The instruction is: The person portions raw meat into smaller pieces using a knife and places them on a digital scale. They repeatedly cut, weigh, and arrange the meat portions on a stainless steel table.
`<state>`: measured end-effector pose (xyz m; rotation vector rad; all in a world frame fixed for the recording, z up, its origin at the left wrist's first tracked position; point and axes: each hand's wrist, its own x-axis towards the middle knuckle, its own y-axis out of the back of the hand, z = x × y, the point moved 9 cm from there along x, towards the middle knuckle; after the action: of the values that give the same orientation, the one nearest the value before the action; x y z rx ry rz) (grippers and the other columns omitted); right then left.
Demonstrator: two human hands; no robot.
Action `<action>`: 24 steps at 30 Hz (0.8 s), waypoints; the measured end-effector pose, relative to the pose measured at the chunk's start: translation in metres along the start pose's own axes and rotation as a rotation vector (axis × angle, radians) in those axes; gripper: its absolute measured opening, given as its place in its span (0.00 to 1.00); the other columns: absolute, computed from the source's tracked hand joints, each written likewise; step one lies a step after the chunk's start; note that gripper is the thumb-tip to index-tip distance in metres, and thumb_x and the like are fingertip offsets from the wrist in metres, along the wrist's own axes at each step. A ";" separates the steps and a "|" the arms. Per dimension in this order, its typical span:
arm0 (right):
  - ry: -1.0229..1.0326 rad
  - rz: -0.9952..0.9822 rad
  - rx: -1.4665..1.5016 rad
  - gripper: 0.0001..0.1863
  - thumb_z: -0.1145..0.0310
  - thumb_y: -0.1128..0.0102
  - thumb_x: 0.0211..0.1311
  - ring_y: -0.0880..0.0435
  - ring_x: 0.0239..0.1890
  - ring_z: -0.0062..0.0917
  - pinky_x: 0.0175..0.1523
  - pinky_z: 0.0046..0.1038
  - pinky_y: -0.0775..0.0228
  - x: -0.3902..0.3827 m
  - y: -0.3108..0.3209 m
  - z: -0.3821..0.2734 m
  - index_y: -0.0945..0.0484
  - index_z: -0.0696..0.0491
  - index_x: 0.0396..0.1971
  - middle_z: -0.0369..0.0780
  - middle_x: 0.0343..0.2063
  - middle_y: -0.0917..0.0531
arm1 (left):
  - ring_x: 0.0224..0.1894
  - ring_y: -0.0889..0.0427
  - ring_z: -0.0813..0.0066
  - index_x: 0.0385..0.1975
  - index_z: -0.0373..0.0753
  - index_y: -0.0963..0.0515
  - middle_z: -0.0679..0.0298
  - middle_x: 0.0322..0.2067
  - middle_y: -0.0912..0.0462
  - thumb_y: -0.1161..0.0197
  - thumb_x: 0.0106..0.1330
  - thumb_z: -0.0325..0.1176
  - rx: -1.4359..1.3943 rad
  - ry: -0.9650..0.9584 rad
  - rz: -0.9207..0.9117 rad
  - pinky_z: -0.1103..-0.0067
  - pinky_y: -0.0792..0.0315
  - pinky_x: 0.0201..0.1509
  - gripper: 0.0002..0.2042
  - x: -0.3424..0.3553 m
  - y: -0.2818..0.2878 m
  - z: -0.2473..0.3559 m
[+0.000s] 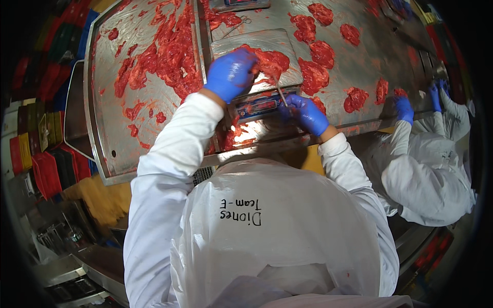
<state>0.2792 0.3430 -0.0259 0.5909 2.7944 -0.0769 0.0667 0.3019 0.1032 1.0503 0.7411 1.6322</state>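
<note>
The left hand, in a blue glove, has its fingers curled on the left end of a piece of red meat, gripping it. The right hand, gloved alike, is closed around a slim metal tool, whose tip reaches up to the meat's lower edge; whether it is a blade or scissors, I cannot tell. The meat lies on the smeared steel platform of a scale, with the scale's blue-edged display panel just below, between the hands.

Left of the scale, beyond a raised metal edge, a wide steel tray bears a long heap of red meat and small scraps. Just above the platform lies a ring-handled instrument, near a second scale at the upper rim. To the right, separate meat pieces are spread over the steel table. Farther right, a co-worker's blue-gloved hand is at another piece. Coloured crates stand well apart, at far left
</note>
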 end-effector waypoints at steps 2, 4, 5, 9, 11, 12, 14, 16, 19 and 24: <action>-0.080 0.087 0.020 0.10 0.64 0.41 0.76 0.21 0.34 0.17 0.44 0.26 0.24 -0.006 0.005 -0.011 0.17 0.53 0.45 0.32 0.34 0.18 | 0.44 0.15 0.50 0.42 0.39 0.17 0.52 0.42 0.16 0.30 0.59 0.36 -0.171 -0.022 0.161 0.65 0.20 0.47 0.14 -0.009 0.032 -0.012; -0.235 0.096 0.232 0.08 0.64 0.39 0.75 0.21 0.34 0.18 0.43 0.26 0.24 -0.014 -0.003 -0.022 0.17 0.53 0.43 0.32 0.32 0.19 | 0.43 0.15 0.50 0.39 0.37 0.17 0.53 0.40 0.16 0.32 0.58 0.30 -0.537 0.223 -0.050 0.66 0.21 0.48 0.10 -0.033 0.020 -0.045; -0.399 0.107 0.606 0.09 0.63 0.37 0.75 0.21 0.34 0.17 0.42 0.26 0.25 -0.020 -0.016 -0.033 0.18 0.53 0.40 0.32 0.31 0.19 | 0.43 0.16 0.51 0.39 0.37 0.17 0.54 0.40 0.17 0.32 0.58 0.28 -0.494 0.184 -0.060 0.66 0.21 0.48 0.10 -0.046 0.016 -0.045; -0.207 -0.152 0.528 0.11 0.60 0.33 0.71 0.21 0.33 0.18 0.41 0.25 0.26 0.024 -0.061 -0.051 0.19 0.53 0.36 0.33 0.30 0.19 | 0.43 0.17 0.53 0.35 0.37 0.18 0.56 0.37 0.18 0.34 0.55 0.22 -0.415 0.139 -0.035 0.67 0.22 0.48 0.08 -0.082 0.010 -0.037; -0.181 -0.236 0.190 0.13 0.58 0.31 0.69 0.22 0.32 0.17 0.40 0.25 0.27 0.049 -0.072 -0.060 0.20 0.53 0.34 0.32 0.29 0.20 | 0.43 0.17 0.56 0.34 0.36 0.18 0.57 0.38 0.18 0.34 0.55 0.21 -0.417 0.154 0.007 0.68 0.22 0.49 0.08 -0.089 0.014 -0.035; -0.086 -0.199 0.048 0.14 0.57 0.30 0.69 0.21 0.32 0.18 0.40 0.25 0.27 0.057 -0.063 -0.058 0.19 0.53 0.36 0.33 0.29 0.19 | 0.44 0.17 0.58 0.34 0.36 0.18 0.57 0.38 0.18 0.34 0.56 0.21 -0.412 0.150 0.026 0.70 0.23 0.49 0.07 -0.092 0.017 -0.033; 0.103 -0.130 -0.236 0.16 0.55 0.30 0.67 0.20 0.32 0.19 0.40 0.26 0.25 0.064 -0.056 -0.068 0.17 0.54 0.38 0.35 0.29 0.17 | 0.46 0.17 0.63 0.34 0.35 0.19 0.58 0.40 0.18 0.35 0.57 0.20 -0.403 0.150 0.068 0.74 0.24 0.50 0.06 -0.100 0.023 -0.035; -0.057 -0.062 -0.071 0.15 0.57 0.32 0.69 0.22 0.33 0.17 0.40 0.25 0.27 0.051 -0.045 -0.050 0.19 0.55 0.35 0.34 0.31 0.18 | 0.46 0.17 0.63 0.33 0.36 0.19 0.58 0.40 0.18 0.35 0.58 0.21 -0.480 0.293 0.095 0.74 0.24 0.50 0.05 -0.119 0.018 -0.061; 0.056 -0.014 0.277 0.16 0.57 0.34 0.72 0.25 0.31 0.15 0.38 0.23 0.30 0.032 -0.043 -0.048 0.23 0.55 0.34 0.31 0.30 0.20 | 0.47 0.18 0.61 0.35 0.36 0.19 0.58 0.41 0.18 0.34 0.60 0.24 -0.455 0.380 0.130 0.72 0.24 0.52 0.05 -0.126 0.019 -0.070; 0.157 -0.066 0.057 0.11 0.61 0.37 0.74 0.21 0.37 0.16 0.45 0.25 0.26 0.044 -0.070 -0.052 0.21 0.54 0.39 0.33 0.35 0.17 | 0.47 0.17 0.55 0.37 0.40 0.18 0.56 0.42 0.18 0.31 0.58 0.32 -0.144 0.126 0.283 0.62 0.23 0.53 0.09 -0.067 0.037 -0.008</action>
<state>0.1989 0.3018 0.0106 0.5399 2.9729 -0.1297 0.0507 0.2268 0.1128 0.9890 0.5651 1.9778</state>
